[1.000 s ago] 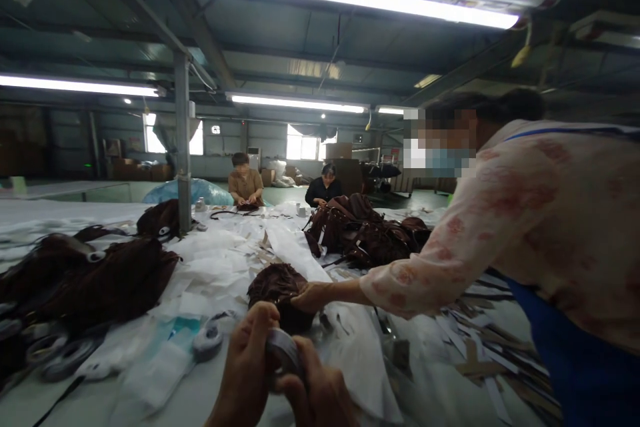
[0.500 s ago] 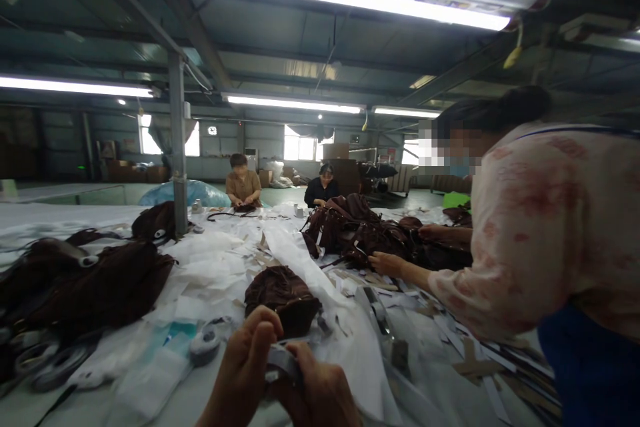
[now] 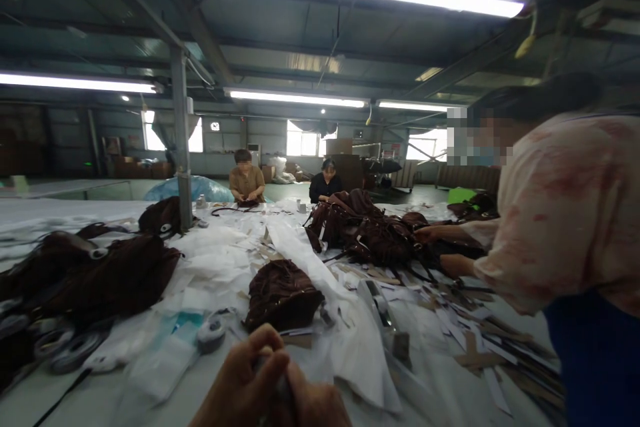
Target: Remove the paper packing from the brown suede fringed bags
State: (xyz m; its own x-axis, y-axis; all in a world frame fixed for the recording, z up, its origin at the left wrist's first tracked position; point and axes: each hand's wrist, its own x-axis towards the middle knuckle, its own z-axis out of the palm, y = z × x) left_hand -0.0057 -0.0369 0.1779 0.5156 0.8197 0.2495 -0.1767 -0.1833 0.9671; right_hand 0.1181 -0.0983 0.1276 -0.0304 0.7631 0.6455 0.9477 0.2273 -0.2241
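Note:
Both my hands meet at the bottom centre, in front of a dark brown gathered bag [image 3: 284,293] lying on the white-covered table. My left hand [image 3: 245,380] has its fingers curled and pinched together. My right hand [image 3: 313,397] presses close against it, its fingers mostly hidden. A greyish thing shows faintly between them, too covered to make out. Left of my hands lies a grey-and-white tape roll [image 3: 211,333], beside a clear plastic packet with a teal patch [image 3: 187,321].
Brown bags [image 3: 110,273] lie at the left and another heap [image 3: 370,227] right of centre. A metal tool [image 3: 380,310] and paper strips [image 3: 475,347] lie at the right. A person in a pink-patterned top [image 3: 565,200] leans in there; two people sit beyond the table.
My hands have drawn closer together, and the grey roll that showed between them is now mostly hidden. The person at the right has moved further right, pulling their nearer hand back.

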